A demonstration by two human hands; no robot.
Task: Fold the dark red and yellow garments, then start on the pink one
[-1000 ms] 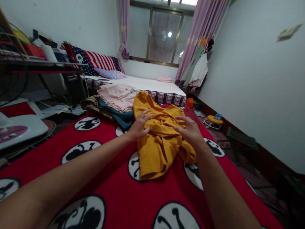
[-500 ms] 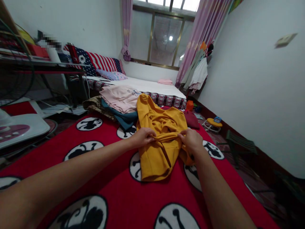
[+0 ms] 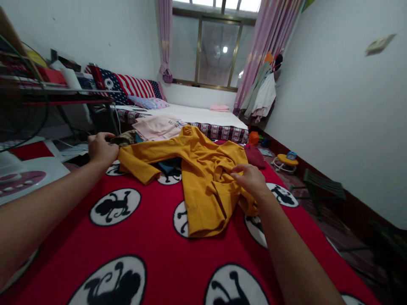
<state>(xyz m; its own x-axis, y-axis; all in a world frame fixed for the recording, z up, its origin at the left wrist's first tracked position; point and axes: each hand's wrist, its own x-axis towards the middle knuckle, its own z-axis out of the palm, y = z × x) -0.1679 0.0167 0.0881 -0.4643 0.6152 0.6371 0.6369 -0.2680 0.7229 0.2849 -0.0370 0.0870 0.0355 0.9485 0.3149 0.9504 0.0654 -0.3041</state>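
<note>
A mustard-yellow long-sleeved top [image 3: 203, 169] lies rumpled on a red blanket [image 3: 159, 254] with black-and-white round prints. My left hand [image 3: 102, 148] is closed on one of its sleeves, which is drawn out to the left and partly raised, bent so that part of it hangs down. Over the bunched body of the top, my right hand [image 3: 249, 178] pinches a fold of the fabric near its right side. Behind the sleeve sits a pile of clothes: a pale pink garment [image 3: 155, 127] on top, with teal cloth [image 3: 168, 164] and brownish patterned cloth [image 3: 125, 138] showing beneath.
Dark red folded cloth [image 3: 254, 156] lies behind the top on the right. Farther back is a bed [image 3: 184, 111] below the window. A cluttered desk [image 3: 73, 91] stands at left; a yellow stool [image 3: 287, 159] and a dark folding stool [image 3: 324, 185] are on the right floor.
My left hand has moved far to the left, pulling the yellow sleeve out from the bunched middle. My right hand stays at the top's right side, slightly higher and farther left.
</note>
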